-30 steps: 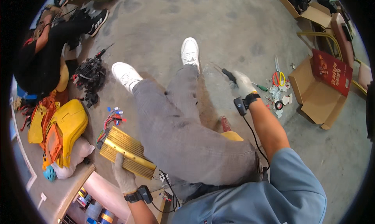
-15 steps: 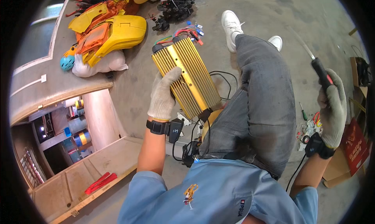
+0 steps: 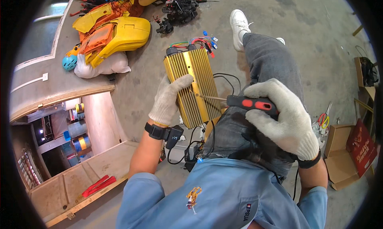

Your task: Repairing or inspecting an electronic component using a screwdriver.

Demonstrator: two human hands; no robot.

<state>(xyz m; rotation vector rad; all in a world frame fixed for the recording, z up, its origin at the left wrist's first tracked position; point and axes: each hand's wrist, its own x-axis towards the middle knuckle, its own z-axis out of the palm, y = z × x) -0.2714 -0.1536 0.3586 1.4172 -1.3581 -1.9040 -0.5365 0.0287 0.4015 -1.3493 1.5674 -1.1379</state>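
The left hand (image 3: 166, 99) grasps a gold finned case (image 3: 194, 85); the right hand (image 3: 288, 119) grips a black-and-red screwdriver (image 3: 239, 102) pointing toward the left.

We see a gold, finned box (image 3: 200, 84) tilted in our left hand (image 3: 166, 99), coloured wires (image 3: 202, 41) at its far end; our right hand (image 3: 290, 118) holds a black-and-red screwdriver (image 3: 238, 101) crosswise, tip at its central strip.

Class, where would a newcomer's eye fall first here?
Probably on the ribbed gold box in the gloved left hand, near the middle. Next, the black-and-red screwdriver in the right hand, its tip at the box's face. Yellow panels lie heaped at upper left.
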